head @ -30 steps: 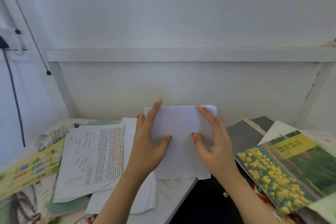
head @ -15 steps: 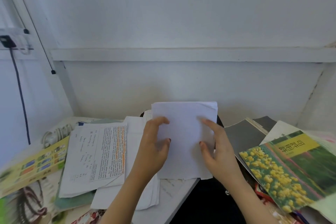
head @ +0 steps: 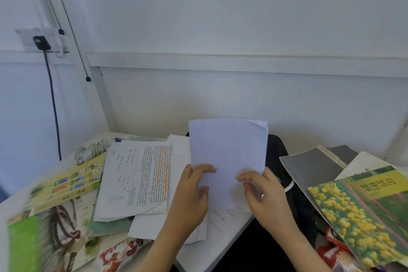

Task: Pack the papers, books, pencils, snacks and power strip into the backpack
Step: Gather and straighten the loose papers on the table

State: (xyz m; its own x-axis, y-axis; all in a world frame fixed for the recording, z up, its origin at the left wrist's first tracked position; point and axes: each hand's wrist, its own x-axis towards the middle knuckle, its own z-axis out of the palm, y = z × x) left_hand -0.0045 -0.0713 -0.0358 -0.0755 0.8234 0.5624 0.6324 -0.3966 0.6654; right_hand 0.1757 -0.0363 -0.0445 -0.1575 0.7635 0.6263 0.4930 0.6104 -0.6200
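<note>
Black plastic is showing at the far left, where a plug [head: 40, 42] is sitting in a wall socket and its dark cable [head: 53, 106] is hanging down behind the white table [head: 212, 240]. A coiled white cord [head: 92, 149] is lying at the table's back edge. In front of it a yellow booklet [head: 70, 181] is resting partly over a blurred magazine [head: 44, 234] with a green patch. Just to the right, printed sheets [head: 134, 179] with orange-marked text are lying fanned on more loose paper, and a red-and-white snack packet [head: 119, 254] is poking out below them.

In the middle, the left hand [head: 189, 201] is pinching the lower left edge of a stack of white paper [head: 228, 157], fingers curled over its near face. The right hand [head: 262, 196] is gripping the lower right edge the same way. The stack is being held up above the table's near corner, its top right corner bent over. The black backpack [head: 276, 150] is standing right behind it, showing along its right side.

Further right, a grey book [head: 309, 170] is leaning against the backpack, and a book with yellow flowers [head: 364, 216] is lying over it. Red snack wrappers [head: 333, 252] are peeking out beneath that.
</note>
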